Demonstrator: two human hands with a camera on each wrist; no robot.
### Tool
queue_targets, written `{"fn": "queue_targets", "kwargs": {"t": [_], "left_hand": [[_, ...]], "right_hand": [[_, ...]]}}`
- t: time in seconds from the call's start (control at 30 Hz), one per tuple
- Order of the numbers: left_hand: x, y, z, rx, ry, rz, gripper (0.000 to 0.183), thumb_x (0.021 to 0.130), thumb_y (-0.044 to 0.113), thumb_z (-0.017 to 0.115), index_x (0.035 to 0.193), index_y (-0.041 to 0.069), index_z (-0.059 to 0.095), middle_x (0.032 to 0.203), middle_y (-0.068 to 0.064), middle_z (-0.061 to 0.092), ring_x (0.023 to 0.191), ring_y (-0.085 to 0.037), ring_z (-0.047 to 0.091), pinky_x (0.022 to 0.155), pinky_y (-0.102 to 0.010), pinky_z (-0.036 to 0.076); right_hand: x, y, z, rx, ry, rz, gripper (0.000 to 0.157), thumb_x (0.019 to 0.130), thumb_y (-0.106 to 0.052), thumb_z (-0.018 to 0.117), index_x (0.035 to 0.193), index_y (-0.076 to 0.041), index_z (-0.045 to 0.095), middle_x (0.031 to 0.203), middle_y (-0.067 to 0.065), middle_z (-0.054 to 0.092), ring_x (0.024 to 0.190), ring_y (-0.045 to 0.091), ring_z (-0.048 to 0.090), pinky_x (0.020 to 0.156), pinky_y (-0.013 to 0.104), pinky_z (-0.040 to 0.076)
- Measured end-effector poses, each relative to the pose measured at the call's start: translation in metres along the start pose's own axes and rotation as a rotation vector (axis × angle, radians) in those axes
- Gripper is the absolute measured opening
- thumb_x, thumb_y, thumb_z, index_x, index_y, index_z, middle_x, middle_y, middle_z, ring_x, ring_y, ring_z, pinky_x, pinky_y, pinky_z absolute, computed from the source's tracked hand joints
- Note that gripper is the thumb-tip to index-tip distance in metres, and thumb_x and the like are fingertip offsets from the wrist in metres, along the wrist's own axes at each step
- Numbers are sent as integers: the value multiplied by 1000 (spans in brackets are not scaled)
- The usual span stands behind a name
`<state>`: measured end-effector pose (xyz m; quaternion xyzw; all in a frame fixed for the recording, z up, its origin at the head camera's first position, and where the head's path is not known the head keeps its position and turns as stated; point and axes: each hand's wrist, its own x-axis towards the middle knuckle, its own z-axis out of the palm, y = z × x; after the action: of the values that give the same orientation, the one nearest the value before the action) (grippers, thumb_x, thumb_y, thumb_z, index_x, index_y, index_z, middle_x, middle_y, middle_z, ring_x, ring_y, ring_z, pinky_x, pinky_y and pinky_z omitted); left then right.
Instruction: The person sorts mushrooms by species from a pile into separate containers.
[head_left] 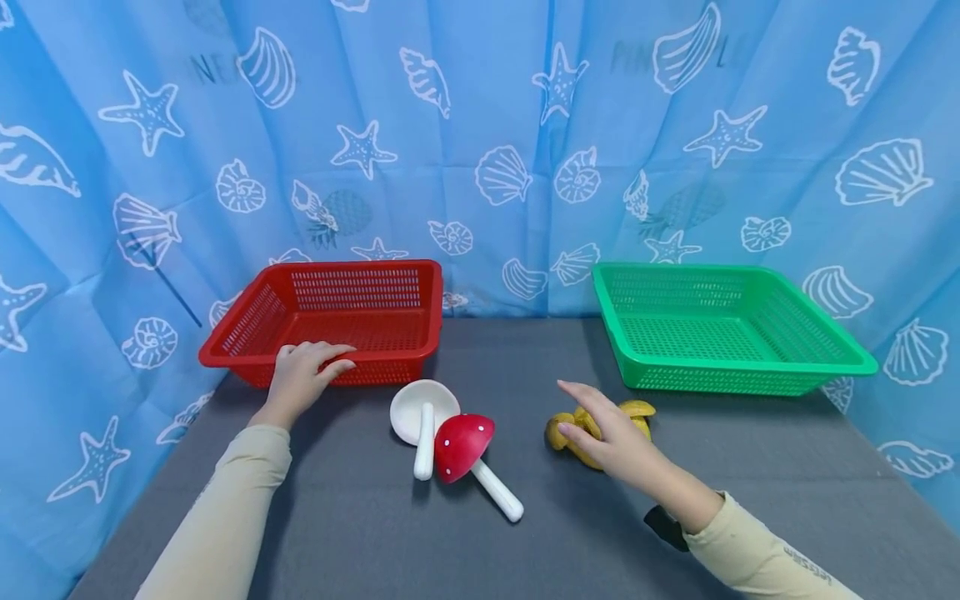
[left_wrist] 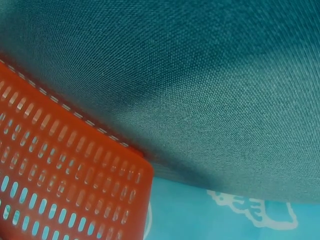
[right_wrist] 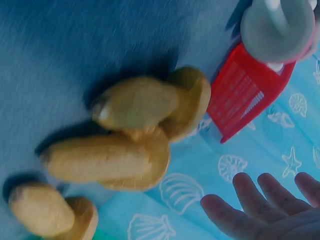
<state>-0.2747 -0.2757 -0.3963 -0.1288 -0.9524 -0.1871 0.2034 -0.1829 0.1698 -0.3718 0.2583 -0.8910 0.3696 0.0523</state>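
Note:
My left hand [head_left: 303, 375] is at the front rim of the red basket [head_left: 390, 358], its fingers loosely bent and holding nothing. Whether it touches the rim is unclear. Over several yellow-brown toy mushrooms [head_left: 558, 432] hovers my right hand [head_left: 615, 437], fingers spread and thumb apart. In the right wrist view, those mushrooms [right_wrist: 137, 102] lie close together, away from the fingers [right_wrist: 246, 195]. Between the hands lie two toy mushrooms: one with a white-spotted red cap [head_left: 461, 446] and white stem, another showing its white cap underside [head_left: 408, 408], its stem toward me.
A green basket [head_left: 750, 379] stands at the back right, beyond the right hand. Dark grey cloth covers the table [head_left: 360, 533]. Behind it hangs a blue curtain [head_left: 465, 108] with white shell and starfish prints.

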Motion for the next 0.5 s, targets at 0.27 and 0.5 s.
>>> {"fn": "queue_targets", "kwargs": {"t": [0.27, 0.5], "left_hand": [[-1, 0, -3, -7, 0, -5, 46, 87, 30, 73, 128, 11, 65, 115, -13, 68, 102, -34, 59, 95, -55, 36], [0, 1, -2, -6, 5, 6, 45, 86, 27, 74, 127, 11, 65, 113, -13, 69, 99, -33, 60, 93, -54, 36]], "right_hand": [[4, -3, 15, 151, -33, 32, 51, 97, -16, 60, 141, 4, 44, 138, 24, 49, 118, 40, 52, 93, 56, 46], [7, -2, 25, 307, -119, 116, 52, 97, -17, 61, 141, 4, 43, 134, 28, 50, 116, 43, 55, 91, 46, 51]]}}
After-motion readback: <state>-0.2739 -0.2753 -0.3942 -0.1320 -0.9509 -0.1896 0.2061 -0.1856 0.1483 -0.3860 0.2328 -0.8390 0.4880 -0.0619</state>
